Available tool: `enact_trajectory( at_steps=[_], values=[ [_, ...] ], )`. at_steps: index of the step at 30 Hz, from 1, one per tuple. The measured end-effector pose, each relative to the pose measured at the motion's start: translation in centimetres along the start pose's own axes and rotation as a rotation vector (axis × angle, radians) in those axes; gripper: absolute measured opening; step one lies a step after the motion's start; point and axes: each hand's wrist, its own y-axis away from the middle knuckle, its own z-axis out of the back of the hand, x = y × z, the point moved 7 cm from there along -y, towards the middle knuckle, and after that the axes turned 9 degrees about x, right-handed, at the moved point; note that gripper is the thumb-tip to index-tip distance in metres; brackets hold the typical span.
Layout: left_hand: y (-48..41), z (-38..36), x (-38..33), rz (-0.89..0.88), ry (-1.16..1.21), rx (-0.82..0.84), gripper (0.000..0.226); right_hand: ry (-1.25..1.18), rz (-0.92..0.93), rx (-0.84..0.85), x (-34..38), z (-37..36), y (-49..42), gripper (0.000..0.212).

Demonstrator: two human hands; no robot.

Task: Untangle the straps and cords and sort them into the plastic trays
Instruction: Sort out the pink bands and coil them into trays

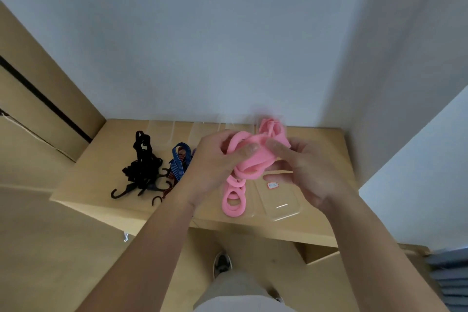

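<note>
The fingers point(247, 151) of the left hand point(215, 167) curl round the tangled pink strap point(253, 162), thumb pressed on top. The right hand point(304, 175) pinches the same bundle from the other side. The strap is held above the bench point(96, 175), its lower loops hanging just beside a clear plastic tray point(283, 206). Left of the hands, black hooked cords point(141, 167) and a blue striped cord point(178, 162) lie on the bench.

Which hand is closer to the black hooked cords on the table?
The left. The left hand grips the pink strap tangle to the right of the black hooked cords; the right hand holds the same tangle farther right, above a clear tray.
</note>
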Motion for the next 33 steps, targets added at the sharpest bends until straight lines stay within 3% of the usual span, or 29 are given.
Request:
enact_trajectory(
  at_steps=[4,8,14,20,28,33],
  values=[
    [0.7,-0.5,1.7,0.087,0.186,0.108,0.045,-0.113,-0.002,-0.058,-1.5,0.7,-0.1,0.022],
    [1.1,-0.5,3.6,0.114,0.339,0.083,0.039,-0.131,-0.011,-0.092,-2.4,1.3,-0.7,0.023],
    [-0.2,0.9,5.3,0.137,0.397,-0.028,0.037,-0.16,-0.038,-0.064,-3.5,0.8,-2.7,0.026],
    [-4.0,3.9,6.1,0.171,0.305,-0.083,0.036,-0.175,-0.077,-0.049,-3.2,0.9,-6.2,0.032],
    [-9.7,5.1,8.2,0.284,0.54,-0.019,0.038,-0.338,-0.073,-0.277,-5.4,2.2,-11.8,0.03],
    [-13.0,7.1,11.6,0.447,0.59,-0.018,0.043,-0.285,-0.154,-0.32,-7.8,2.4,-15.4,0.032]
  ],
)
